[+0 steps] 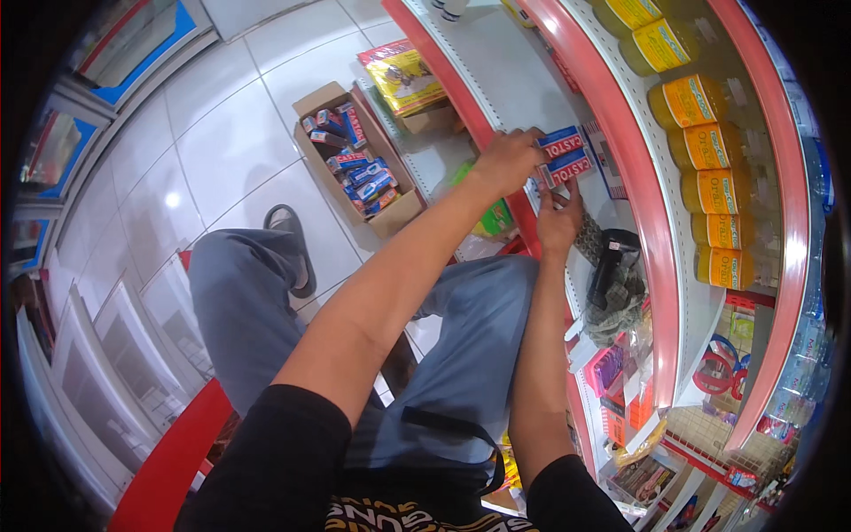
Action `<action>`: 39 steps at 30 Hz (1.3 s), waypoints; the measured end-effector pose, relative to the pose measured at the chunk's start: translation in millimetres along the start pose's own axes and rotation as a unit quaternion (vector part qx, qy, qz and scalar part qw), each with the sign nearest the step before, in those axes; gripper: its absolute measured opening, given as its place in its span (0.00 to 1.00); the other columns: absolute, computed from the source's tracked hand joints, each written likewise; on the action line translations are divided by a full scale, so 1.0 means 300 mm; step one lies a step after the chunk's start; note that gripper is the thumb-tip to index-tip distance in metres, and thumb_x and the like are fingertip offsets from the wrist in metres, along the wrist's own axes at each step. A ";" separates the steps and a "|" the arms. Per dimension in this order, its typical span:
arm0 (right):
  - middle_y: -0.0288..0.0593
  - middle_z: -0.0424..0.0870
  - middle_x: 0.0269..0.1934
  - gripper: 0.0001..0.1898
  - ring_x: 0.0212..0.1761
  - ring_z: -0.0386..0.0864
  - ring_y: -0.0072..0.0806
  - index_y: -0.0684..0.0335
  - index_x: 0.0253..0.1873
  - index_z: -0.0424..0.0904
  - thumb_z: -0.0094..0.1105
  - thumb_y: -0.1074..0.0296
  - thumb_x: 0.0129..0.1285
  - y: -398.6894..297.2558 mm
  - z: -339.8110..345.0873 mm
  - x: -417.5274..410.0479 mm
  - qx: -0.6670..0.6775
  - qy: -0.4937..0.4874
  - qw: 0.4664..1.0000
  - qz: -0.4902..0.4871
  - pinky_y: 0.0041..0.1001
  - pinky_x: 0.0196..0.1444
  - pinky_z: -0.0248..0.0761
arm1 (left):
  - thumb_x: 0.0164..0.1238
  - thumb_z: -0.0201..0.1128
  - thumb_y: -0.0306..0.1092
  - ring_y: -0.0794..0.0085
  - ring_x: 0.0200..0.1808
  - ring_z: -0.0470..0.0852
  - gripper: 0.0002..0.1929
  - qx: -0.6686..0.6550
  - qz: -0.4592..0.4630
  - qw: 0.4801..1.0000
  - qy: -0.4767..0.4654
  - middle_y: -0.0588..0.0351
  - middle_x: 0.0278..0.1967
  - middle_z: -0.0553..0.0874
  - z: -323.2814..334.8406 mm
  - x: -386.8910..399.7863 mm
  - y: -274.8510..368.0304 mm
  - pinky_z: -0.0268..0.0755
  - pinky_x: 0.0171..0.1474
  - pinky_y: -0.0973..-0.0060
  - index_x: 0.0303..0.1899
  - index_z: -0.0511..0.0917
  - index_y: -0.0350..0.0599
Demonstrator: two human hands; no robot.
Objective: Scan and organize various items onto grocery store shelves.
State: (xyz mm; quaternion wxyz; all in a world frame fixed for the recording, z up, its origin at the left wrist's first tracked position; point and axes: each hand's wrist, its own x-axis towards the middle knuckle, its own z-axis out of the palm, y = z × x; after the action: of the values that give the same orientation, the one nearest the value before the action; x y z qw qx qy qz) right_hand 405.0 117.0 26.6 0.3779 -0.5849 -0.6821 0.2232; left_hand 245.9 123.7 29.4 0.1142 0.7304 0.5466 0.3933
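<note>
Two small red, white and blue cardboard boxes (564, 157) lie side by side over the white metal shelf (495, 66). My left hand (508, 159) grips their left ends, its fingers curled over the upper box. From below, my right hand (560, 216) holds the lower box with thumb and fingertips at its edge. Part of each box is hidden behind my fingers. Just beyond them on the shelf stands a dark-and-white printed box (605, 159). On the floor to the left, an open brown carton (322, 100) holds several similar small boxes (369, 174).
Bottles of orange drink (706, 149) line the shelf above, behind a red shelf edge (618, 113). A black object on checkered cloth (615, 299) lies near my right forearm. Yellow-and-red packs (402, 76) sit on the lower shelf. A red chair part (176, 459) is at lower left.
</note>
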 end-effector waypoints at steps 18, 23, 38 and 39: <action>0.45 0.81 0.37 0.05 0.38 0.79 0.29 0.62 0.39 0.77 0.55 0.72 0.58 -1.072 0.125 -0.508 0.505 -0.482 0.682 -0.219 0.28 0.40 0.74 | 0.63 0.62 0.40 0.50 0.51 0.79 0.20 0.106 -0.311 0.918 -0.221 0.44 0.48 0.82 -0.948 -0.605 -0.263 0.71 0.55 0.62 0.53 0.76 0.39; 0.45 0.80 0.37 0.05 0.38 0.79 0.30 0.62 0.39 0.76 0.55 0.72 0.57 -1.051 0.271 -0.494 0.498 -0.462 0.705 -0.204 0.29 0.41 0.74 | 0.64 0.63 0.42 0.57 0.48 0.81 0.22 -0.106 -0.204 0.894 -0.385 0.48 0.49 0.82 -0.843 -0.530 -0.349 0.76 0.48 0.65 0.56 0.74 0.42; 0.46 0.79 0.37 0.06 0.38 0.78 0.34 0.63 0.38 0.76 0.56 0.72 0.55 -0.826 0.518 -0.503 0.485 -0.504 0.700 -0.142 0.31 0.43 0.72 | 0.52 0.65 0.31 0.65 0.49 0.77 0.08 0.353 -0.382 0.835 -0.182 0.55 0.42 0.84 0.107 -0.676 -1.050 0.67 0.47 0.63 0.36 0.84 0.50; 0.46 0.79 0.37 0.06 0.39 0.78 0.34 0.63 0.38 0.76 0.56 0.72 0.55 -0.821 0.507 -0.505 0.485 -0.504 0.701 -0.140 0.31 0.43 0.72 | 0.52 0.65 0.31 0.65 0.49 0.77 0.08 0.351 -0.380 0.835 -0.185 0.55 0.42 0.84 0.100 -0.665 -1.042 0.67 0.47 0.63 0.36 0.84 0.50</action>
State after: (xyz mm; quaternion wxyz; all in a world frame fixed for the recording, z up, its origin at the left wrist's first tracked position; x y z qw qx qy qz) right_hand 136.4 -61.7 78.4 0.2356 -0.0192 -0.6422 0.7292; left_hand 26.8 71.9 -266.7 0.0895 0.5152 0.8514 -0.0418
